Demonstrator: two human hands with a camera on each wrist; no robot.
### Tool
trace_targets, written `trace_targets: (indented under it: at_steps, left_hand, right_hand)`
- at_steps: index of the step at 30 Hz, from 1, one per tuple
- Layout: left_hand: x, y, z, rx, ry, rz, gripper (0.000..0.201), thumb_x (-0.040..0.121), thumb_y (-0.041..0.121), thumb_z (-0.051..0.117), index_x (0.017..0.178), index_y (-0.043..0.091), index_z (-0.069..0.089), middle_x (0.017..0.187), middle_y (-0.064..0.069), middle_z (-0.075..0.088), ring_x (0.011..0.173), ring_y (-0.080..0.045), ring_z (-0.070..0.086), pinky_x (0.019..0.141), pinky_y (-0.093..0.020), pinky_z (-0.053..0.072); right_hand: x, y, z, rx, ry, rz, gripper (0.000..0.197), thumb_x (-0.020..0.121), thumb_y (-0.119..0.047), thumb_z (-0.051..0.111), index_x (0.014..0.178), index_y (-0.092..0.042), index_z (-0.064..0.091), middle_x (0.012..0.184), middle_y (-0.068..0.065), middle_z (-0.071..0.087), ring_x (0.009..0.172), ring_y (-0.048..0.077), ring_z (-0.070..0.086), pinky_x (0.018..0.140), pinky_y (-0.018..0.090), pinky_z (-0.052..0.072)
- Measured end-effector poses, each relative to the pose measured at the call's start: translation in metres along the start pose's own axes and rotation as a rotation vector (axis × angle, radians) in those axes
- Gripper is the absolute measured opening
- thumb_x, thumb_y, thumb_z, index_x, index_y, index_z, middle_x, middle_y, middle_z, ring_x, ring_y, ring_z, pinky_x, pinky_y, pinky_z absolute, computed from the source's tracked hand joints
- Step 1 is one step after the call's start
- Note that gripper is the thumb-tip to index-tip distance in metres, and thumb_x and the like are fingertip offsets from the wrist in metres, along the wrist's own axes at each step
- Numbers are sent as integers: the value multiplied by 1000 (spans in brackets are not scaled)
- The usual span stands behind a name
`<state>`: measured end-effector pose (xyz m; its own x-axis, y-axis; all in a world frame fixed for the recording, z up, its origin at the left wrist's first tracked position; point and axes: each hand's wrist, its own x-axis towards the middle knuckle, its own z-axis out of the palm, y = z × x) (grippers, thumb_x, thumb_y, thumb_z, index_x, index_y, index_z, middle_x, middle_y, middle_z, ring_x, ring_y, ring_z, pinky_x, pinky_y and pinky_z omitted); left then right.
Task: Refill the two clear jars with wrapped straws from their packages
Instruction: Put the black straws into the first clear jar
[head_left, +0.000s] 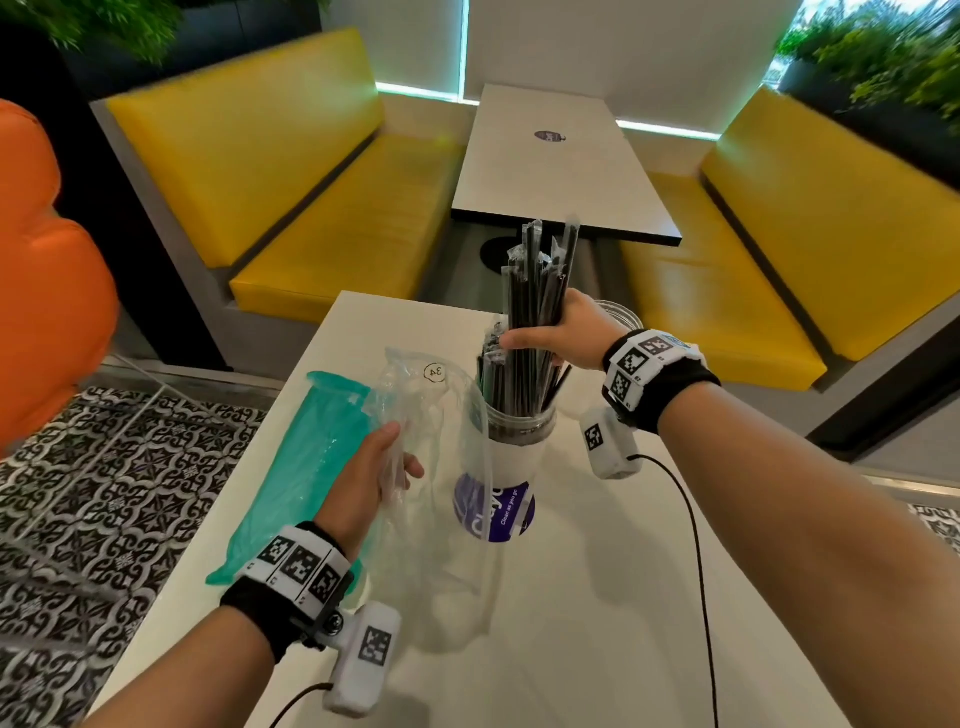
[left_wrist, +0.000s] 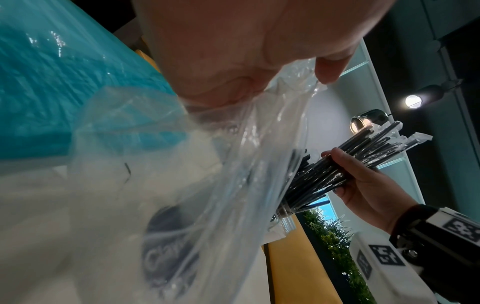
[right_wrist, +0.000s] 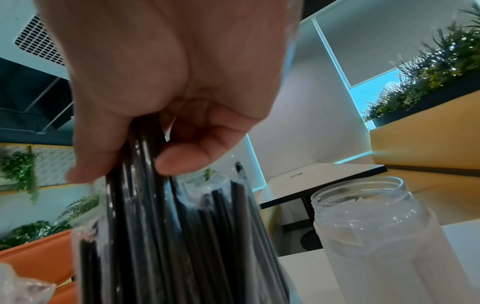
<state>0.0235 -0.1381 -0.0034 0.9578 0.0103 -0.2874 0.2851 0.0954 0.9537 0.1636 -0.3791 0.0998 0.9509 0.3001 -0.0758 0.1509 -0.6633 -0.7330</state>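
Observation:
My right hand (head_left: 550, 338) grips a bundle of black wrapped straws (head_left: 537, 291), whose lower ends stand in a clear jar (head_left: 519, 431) with a purple label in the middle of the white table (head_left: 597, 597). The same bundle (right_wrist: 161, 226) fills the right wrist view, my fingers (right_wrist: 182, 156) curled round it. My left hand (head_left: 369, 467) holds a crumpled clear plastic package (head_left: 431, 415) just left of the jar; the package (left_wrist: 207, 164) drapes from my fingers (left_wrist: 328, 70). A second clear jar (right_wrist: 376, 236) stands empty behind my right hand, mostly hidden in the head view.
A teal package (head_left: 301, 467) lies on the table's left side under my left hand. Yellow benches (head_left: 311, 208) and another table (head_left: 561, 166) stand beyond. An orange seat (head_left: 41, 260) is at the left, with patterned floor tiles (head_left: 104, 493) below it.

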Motion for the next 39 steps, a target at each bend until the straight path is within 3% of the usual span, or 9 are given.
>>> trace_targets:
  at_steps: [5, 11, 16, 19, 23, 28, 34, 37, 39]
  left_hand:
    - [0, -2, -1, 7, 1, 0, 47, 80, 66, 40, 103, 32, 63, 81, -3, 63, 84, -23, 51, 88, -40, 40]
    - [1, 1, -4, -3, 3, 9, 54, 75, 69, 45, 110, 32, 62, 80, -4, 62, 83, -23, 50, 84, -39, 41]
    - [2, -3, -2, -4, -14, -11, 51, 81, 64, 40, 113, 31, 63, 79, -3, 62, 83, -23, 48, 83, -38, 39]
    - [2, -5, -2, -8, 6, -8, 44, 89, 61, 43, 110, 29, 65, 73, 0, 63, 83, -24, 49, 86, -41, 39]
    - [2, -4, -2, -2, -9, -12, 51, 83, 61, 42, 115, 29, 65, 71, 1, 64, 81, -23, 50, 85, -41, 39]
    - [2, -4, -4, 20, -5, -12, 36, 102, 51, 34, 115, 32, 62, 78, -3, 63, 86, -25, 50, 87, -40, 40]
    - [-1, -1, -3, 21, -6, -19, 35, 103, 50, 34, 115, 31, 61, 82, -6, 61, 86, -25, 50, 87, -40, 40]
    - [0, 1, -3, 9, -4, -16, 36, 104, 45, 31, 118, 29, 60, 81, -7, 59, 84, -24, 47, 84, -38, 39]
    - [-1, 3, -5, 0, -5, -7, 37, 103, 49, 33, 118, 29, 60, 81, -7, 59, 83, -23, 47, 83, -38, 38]
  right_hand:
    - [1, 1, -1, -9, -4, 31, 42, 78, -42, 77, 110, -21, 59, 96, -6, 67, 86, 11, 67, 58, 19, 52]
    - [-6, -3, 1, 20, 101, -79, 45, 75, -41, 81, 109, -15, 66, 102, 1, 71, 96, 15, 68, 87, 34, 57]
    - [-16, -9, 4, -96, 121, -210, 46, 75, -45, 79, 103, -9, 70, 94, 3, 73, 89, 15, 71, 81, 34, 60]
    - [-14, -12, 9, -229, 101, -210, 51, 70, -54, 79, 102, -14, 72, 92, -1, 73, 86, 13, 70, 79, 30, 60]
    - [-13, -10, 14, -266, 44, -167, 53, 70, -50, 80, 107, -14, 71, 99, 2, 73, 91, 16, 69, 75, 19, 55]
    - [-12, 10, 30, -210, 52, -54, 65, 64, -55, 83, 116, -21, 65, 107, 0, 68, 101, 18, 63, 92, 38, 55]
    - [-21, 22, 50, -418, 299, -170, 74, 67, -63, 77, 125, -21, 58, 110, 1, 58, 103, 18, 41, 95, 36, 38]
    - [-24, 19, 46, -357, 280, -125, 78, 62, -68, 77, 125, -27, 55, 108, -10, 51, 105, 14, 39, 96, 31, 28]
    - [-28, 13, 39, -220, 248, -126, 76, 64, -65, 78, 126, -28, 51, 109, -13, 53, 105, 10, 45, 98, 30, 31]
